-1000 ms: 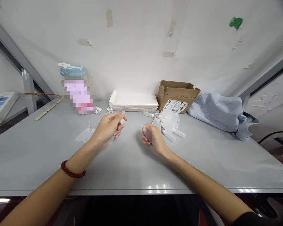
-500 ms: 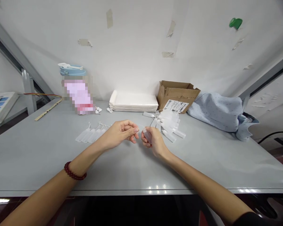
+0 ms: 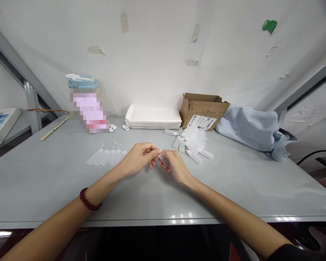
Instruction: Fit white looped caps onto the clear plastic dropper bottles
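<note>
My left hand and my right hand meet over the middle of the grey table. Both are closed in a pinch on one small clear plastic tag, which sits between their fingertips. A thin thread seems to stick up from the left fingers, too fine to be sure of. A row of several similar clear tags lies flat just left of my left hand. A loose pile of clear tags lies behind my right hand.
A stack of white sheets lies against the wall, beside an open cardboard box and a light blue cloth. A blue-lidded jug stands at the back left. A wooden strip lies near the left edge.
My left hand has swung right from above the row of tags to touch my right hand. The row on the table shows more tags than before. My right hand shifted slightly left.
</note>
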Demonstrator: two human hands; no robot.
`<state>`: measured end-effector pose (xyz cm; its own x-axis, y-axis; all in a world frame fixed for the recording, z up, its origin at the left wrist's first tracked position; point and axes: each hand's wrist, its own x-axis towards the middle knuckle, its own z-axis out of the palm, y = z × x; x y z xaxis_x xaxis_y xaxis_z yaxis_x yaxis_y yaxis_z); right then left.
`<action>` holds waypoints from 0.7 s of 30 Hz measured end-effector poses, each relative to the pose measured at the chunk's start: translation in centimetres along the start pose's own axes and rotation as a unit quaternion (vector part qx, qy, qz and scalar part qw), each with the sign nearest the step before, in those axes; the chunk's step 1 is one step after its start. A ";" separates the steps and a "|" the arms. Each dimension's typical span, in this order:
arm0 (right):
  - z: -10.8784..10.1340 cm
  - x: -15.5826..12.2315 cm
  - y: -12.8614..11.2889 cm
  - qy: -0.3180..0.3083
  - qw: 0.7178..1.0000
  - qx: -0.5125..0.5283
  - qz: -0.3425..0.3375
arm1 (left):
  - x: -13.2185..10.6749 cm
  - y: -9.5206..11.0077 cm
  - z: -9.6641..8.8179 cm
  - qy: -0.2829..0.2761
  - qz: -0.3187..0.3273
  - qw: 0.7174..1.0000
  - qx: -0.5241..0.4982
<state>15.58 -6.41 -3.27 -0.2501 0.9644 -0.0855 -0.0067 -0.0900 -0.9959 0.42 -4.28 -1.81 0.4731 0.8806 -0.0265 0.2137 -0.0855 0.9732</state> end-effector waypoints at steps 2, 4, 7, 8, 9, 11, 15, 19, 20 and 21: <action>0.0 0.0 0.0 -0.001 1.000 0.015 0.012 | -0.1 0.1 0.0 0.001 0.005 1.000 0.006; 0.0 0.0 0.0 -0.001 0.999 0.032 0.024 | -0.1 0.1 -0.1 -0.002 0.015 1.000 0.011; 0.1 0.0 0.0 -0.004 0.998 0.050 0.040 | 0.0 0.0 -0.3 -0.011 0.034 0.999 0.017; 0.1 -0.1 0.0 -0.008 0.997 0.055 0.046 | 0.0 0.0 -0.4 -0.011 0.039 0.999 0.019; 0.1 -0.1 0.0 -0.014 0.997 0.059 0.054 | 0.0 0.0 -0.5 -0.009 0.042 0.999 0.021; 0.1 -0.1 0.1 -0.031 0.995 0.067 0.069 | 0.0 -0.1 -0.6 -0.004 0.045 0.999 0.024; 0.0 0.1 0.6 -0.051 0.991 0.079 0.098 | -0.1 -0.1 -1.0 -0.014 0.068 0.997 0.017; 0.0 0.3 0.6 -0.057 0.988 0.080 0.116 | -0.1 0.0 -1.2 -0.030 0.091 0.995 -0.003; 0.0 0.2 0.5 -0.059 0.988 0.078 0.119 | 0.0 0.0 -1.3 -0.034 0.089 0.995 -0.007; 0.0 0.2 0.4 -0.060 0.988 0.077 0.121 | 0.0 0.0 -1.3 -0.038 0.087 0.995 -0.012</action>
<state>15.50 -6.25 -3.66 -0.3761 0.8739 -0.3078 -0.0781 -0.3610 -0.9293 -0.71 -3.68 -1.50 0.5652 0.8152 0.1267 0.1019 -0.2213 0.9699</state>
